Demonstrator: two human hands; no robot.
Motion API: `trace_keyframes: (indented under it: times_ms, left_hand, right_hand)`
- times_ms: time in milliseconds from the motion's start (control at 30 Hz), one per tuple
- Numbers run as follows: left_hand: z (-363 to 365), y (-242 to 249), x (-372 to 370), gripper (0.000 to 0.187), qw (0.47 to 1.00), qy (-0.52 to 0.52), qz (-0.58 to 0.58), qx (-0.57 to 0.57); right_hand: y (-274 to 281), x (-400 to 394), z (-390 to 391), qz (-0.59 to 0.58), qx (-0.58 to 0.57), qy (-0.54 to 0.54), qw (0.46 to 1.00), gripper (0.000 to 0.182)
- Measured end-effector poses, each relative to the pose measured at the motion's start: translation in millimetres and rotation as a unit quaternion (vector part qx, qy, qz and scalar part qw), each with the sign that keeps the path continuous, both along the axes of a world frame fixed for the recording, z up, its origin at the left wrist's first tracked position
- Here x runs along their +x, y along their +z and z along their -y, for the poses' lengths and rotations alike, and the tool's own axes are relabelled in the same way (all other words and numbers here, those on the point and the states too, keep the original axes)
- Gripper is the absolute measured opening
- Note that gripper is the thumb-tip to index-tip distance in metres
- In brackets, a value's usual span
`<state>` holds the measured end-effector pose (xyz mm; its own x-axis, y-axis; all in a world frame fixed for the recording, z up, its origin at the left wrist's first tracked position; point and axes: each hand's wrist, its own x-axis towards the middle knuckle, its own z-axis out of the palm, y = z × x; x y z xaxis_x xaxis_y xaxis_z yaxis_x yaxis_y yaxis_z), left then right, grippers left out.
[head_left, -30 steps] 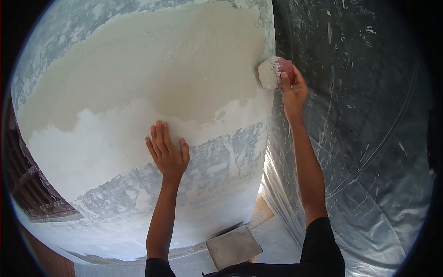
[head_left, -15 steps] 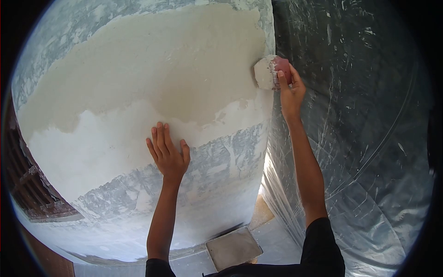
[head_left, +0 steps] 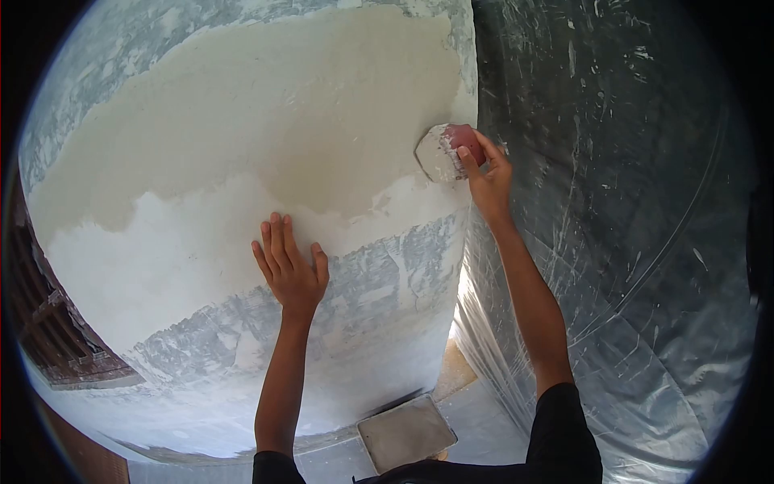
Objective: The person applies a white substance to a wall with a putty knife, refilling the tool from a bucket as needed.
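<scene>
My right hand (head_left: 490,177) grips a reddish, roughly hexagonal putty scraper (head_left: 451,152) at its right side, thumb on the near face. Pale plaster cakes the scraper's left half, and its edge lies against the wall near the vertical corner. My left hand (head_left: 295,270) rests with fingers spread on the white plastered wall (head_left: 137,274), fingertips just under a damp beige patch of plaster (head_left: 266,97). Rougher grey plaster (head_left: 266,339) borders the smooth area below and above.
Dark plastic sheeting (head_left: 629,242) spattered with white hangs along the right. A shallow rectangular tray (head_left: 406,436) sits at the wall's foot, its surface coated grey. At the far left is a brown slatted opening (head_left: 52,315).
My right hand has moved the scraper left and downward, from the wall's corner edge onto the wall face. My left hand stays in place on the wall.
</scene>
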<state>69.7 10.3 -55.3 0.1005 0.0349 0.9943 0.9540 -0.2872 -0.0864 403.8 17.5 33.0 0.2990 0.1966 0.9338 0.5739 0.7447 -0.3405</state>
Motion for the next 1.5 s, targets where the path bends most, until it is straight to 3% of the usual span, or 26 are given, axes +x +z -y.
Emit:
trace_keyframes:
  times_ms: [100, 233, 367, 433, 500, 567, 733, 800, 833, 933, 1067, 1133, 1167, 1233, 1367, 1467, 1500]
  left_hand:
    - [2, 0, 0, 0.059, 1.0, -0.002, -0.001, -0.005]
    - [1, 1, 0, 0.059, 1.0, -0.004, -0.001, -0.001]
    - [1, 0, 0, 0.059, 1.0, -0.002, -0.001, -0.003]
    - [1, 1, 0, 0.059, 1.0, -0.004, -0.001, 0.001]
    - [2, 0, 0, 0.059, 1.0, -0.005, -0.003, -0.001]
    - [2, 1, -1, 0.059, 1.0, -0.002, -0.002, -0.003]
    - [0, -1, 0, 0.059, 1.0, -0.001, -0.002, -0.004]
    - [0, 0, 0, 0.059, 1.0, -0.005, -0.001, -0.005]
    - [1, 0, 0, 0.059, 1.0, -0.008, 0.0, -0.006]
    - [1, 0, 0, 0.059, 1.0, -0.004, -0.003, -0.003]
    - [1, 0, 0, 0.059, 1.0, -0.005, -0.003, -0.002]
    - [2, 0, 0, 0.059, 1.0, -0.004, -0.002, -0.007]
    - [1, 0, 0, 0.059, 1.0, -0.006, -0.003, -0.007]
    - [2, 0, 0, 0.06, 1.0, -0.004, -0.001, -0.004]
    - [1, 1, -1, 0.06, 1.0, 0.001, -0.002, 0.001]
    - [0, 1, 1, 0.06, 1.0, -0.002, -0.002, 0.001]
    - [0, 0, 1, 0.059, 1.0, -0.003, -0.001, 0.003]
  right_hand:
    - [1, 9, -7, -0.09, 0.006, -0.034, 0.995, 0.04]
    - [9, 21, -5, -0.214, 0.074, 0.131, 0.965, 0.041]
    - [-12, 4, -2, -0.093, 0.027, 0.071, 0.993, 0.041]
    - [-17, 0, -1, -0.008, -0.021, -0.028, 0.999, 0.042]
    - [-11, 13, -4, -0.059, -0.017, -0.034, 0.998, 0.042]
    - [-3, 23, -4, -0.213, 0.038, 0.087, 0.972, 0.041]
    - [-17, 7, 2, -0.088, 0.03, 0.059, 0.994, 0.038]
    - [-23, 1, 4, -0.009, -0.041, -0.055, 0.998, 0.037]
    - [-23, 3, 5, -0.01, -0.042, -0.055, 0.998, 0.037]
    - [-15, 26, -6, -0.17, 0.048, 0.002, 0.984, 0.037]
    - [-20, 17, 1, -0.144, 0.052, 0.05, 0.987, 0.036]
    - [-27, 5, 9, -0.032, -0.033, -0.047, 0.998, 0.036]
    - [-26, 8, 5, -0.033, -0.033, -0.048, 0.998, 0.036]
    - [-21, 20, -5, -0.133, -0.011, 0.014, 0.991, 0.038]
    - [-5, 17, 1, -0.211, 0.038, 0.12, 0.969, 0.04]
    - [-9, -12, 8, 0.023, -0.009, 0.016, 1.0, 0.039]
    - [-8, -14, 8, 0.023, -0.009, 0.015, 1.0, 0.039]
